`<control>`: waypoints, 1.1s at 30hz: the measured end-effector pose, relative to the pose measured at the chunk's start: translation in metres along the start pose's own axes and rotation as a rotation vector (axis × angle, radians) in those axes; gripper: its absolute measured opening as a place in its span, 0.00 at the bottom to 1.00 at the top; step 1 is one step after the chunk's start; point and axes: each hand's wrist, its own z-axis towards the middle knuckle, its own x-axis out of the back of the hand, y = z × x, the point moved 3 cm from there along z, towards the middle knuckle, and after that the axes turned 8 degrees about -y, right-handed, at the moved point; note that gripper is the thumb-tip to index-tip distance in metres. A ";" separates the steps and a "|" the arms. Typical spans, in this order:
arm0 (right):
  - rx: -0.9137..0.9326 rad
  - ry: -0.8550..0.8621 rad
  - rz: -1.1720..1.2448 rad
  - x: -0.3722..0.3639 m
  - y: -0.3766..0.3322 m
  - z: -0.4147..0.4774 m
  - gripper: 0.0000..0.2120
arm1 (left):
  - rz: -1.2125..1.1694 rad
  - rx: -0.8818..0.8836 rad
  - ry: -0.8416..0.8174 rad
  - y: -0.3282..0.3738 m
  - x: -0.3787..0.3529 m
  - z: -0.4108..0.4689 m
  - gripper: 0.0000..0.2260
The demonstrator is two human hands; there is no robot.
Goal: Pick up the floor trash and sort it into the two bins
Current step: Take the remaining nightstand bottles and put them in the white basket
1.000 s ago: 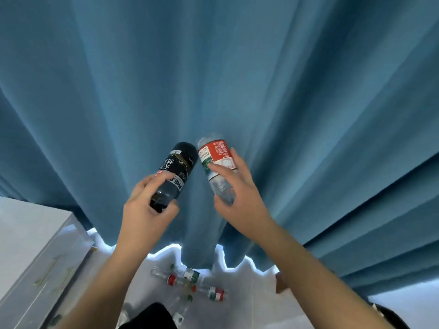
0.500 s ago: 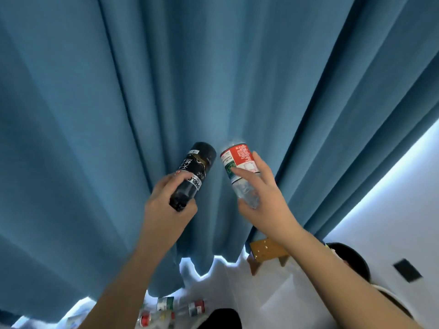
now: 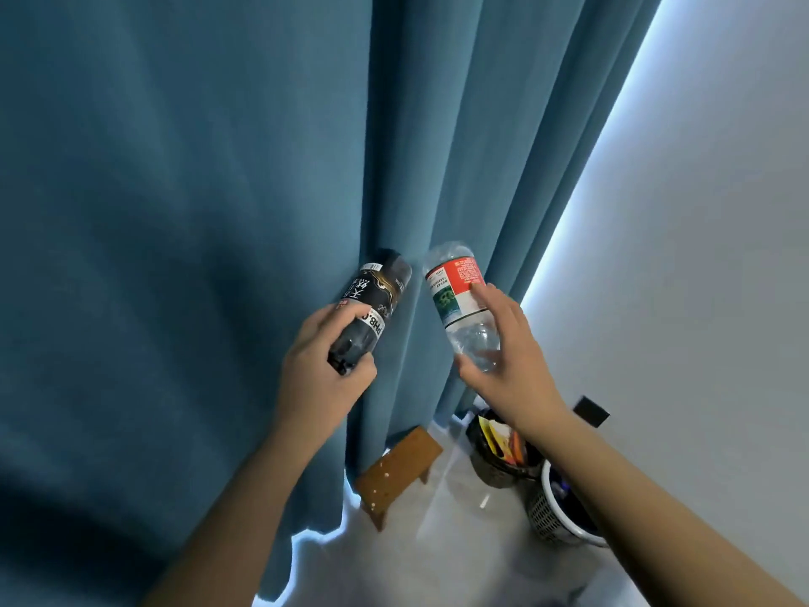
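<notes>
My left hand (image 3: 321,374) grips a black bottle (image 3: 372,308) by its neck end, base pointing up and away. My right hand (image 3: 508,365) holds a clear plastic bottle (image 3: 459,304) with a red, white and green label, also base up. Both bottles are raised side by side in front of a blue curtain. Low on the right stand two bins: a dark bin (image 3: 494,466) with colourful wrappers inside, and next to it a white perforated bin (image 3: 547,514) partly hidden behind my right forearm.
A blue curtain (image 3: 197,212) fills the left and centre. A small wooden stool (image 3: 398,470) stands on the pale floor by the curtain's hem, left of the bins. A white wall (image 3: 700,256) with a black socket plate (image 3: 591,411) is on the right.
The view has swung right: the floor bottles have dropped out of sight, and the two bins and the stool have come into view. Both hands still hold their bottles.
</notes>
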 end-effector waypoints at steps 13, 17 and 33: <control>-0.414 0.251 0.026 0.070 0.143 -0.020 0.32 | -0.022 -0.090 -0.402 0.016 -0.156 0.087 0.22; -0.523 0.289 0.022 0.108 0.199 -0.026 0.30 | 0.022 -0.075 -0.454 0.028 -0.217 0.102 0.22; -0.981 -0.046 -0.165 0.232 0.491 -0.111 0.15 | 0.334 0.123 -1.065 0.047 -0.561 0.112 0.20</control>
